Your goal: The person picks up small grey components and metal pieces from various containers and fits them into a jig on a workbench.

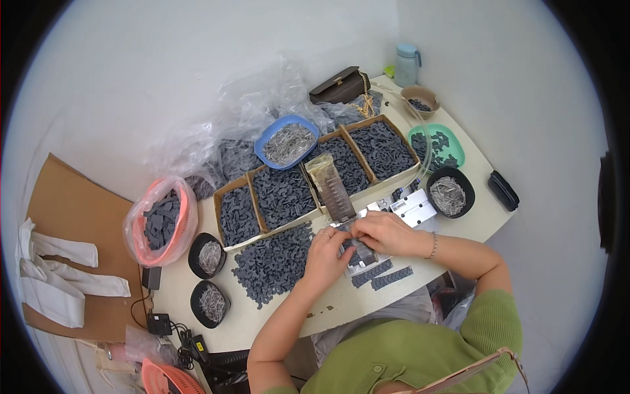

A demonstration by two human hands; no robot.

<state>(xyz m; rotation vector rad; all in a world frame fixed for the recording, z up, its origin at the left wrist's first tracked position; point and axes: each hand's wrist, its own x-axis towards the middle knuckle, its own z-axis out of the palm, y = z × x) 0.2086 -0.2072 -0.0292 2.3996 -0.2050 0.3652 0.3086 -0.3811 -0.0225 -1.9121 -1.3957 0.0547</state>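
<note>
Both hands meet over a small silver metal fixture (pixel 359 268) at the table's front edge, where dark grey plastic pieces lie in it. My left hand (pixel 326 255) is at the fixture's left side, with its fingers bent and closed over the pieces. From the right, my right hand (pixel 386 232) reaches in with thumb and fingers pinched together. What the fingertips hold is too small and covered to make out. A see-through ribbed chute (pixel 332 189) slopes down to the fixture from behind. Two dark grey strips (pixel 392 278) lie just in front of my right hand.
A divided cardboard box (pixel 264 231) of dark grey pieces stands behind a loose pile (pixel 274 266). Metal pins fill a blue basin (pixel 261 143) and black bowls (pixel 225 314) (pixel 468 190). A green tray (pixel 457 146), pink basket (pixel 191 220) and metal block (pixel 415 209) flank the work.
</note>
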